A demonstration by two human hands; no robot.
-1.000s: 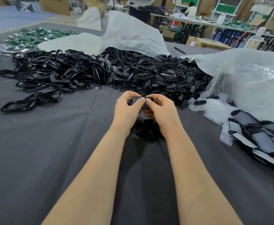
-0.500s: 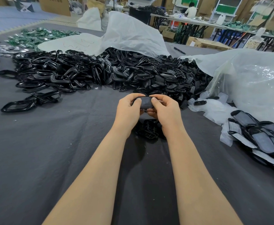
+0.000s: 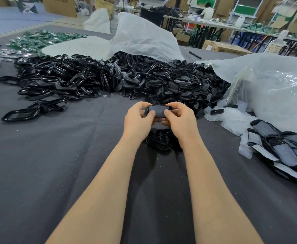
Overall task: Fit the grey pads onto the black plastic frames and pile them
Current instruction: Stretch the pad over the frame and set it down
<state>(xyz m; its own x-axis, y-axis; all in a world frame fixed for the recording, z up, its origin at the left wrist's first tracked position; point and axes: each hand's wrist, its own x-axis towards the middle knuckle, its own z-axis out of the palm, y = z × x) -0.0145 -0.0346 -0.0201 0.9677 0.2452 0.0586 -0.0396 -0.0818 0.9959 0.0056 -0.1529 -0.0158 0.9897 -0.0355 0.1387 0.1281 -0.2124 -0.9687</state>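
Between the forearms, on the dark cloth of the table point(image 3: 56, 173), a small pile of finished pieces point(image 3: 159, 140) lies just below the wrists. Off to the right is a stock of grey pads point(image 3: 285, 150) on white backing. Above the pile, the left hand point(image 3: 138, 119) and the right hand point(image 3: 180, 118) curl round the ends of one black plastic frame point(image 3: 146, 112), thumbs pressing the grey pad point(image 3: 157, 109) onto its upper face. My judgement is that the thumbs should work from the middle outward, so the pad seats flat with no lifted corner before piling. Beyond the hands lies the big heap of loose frames point(image 3: 170, 83).
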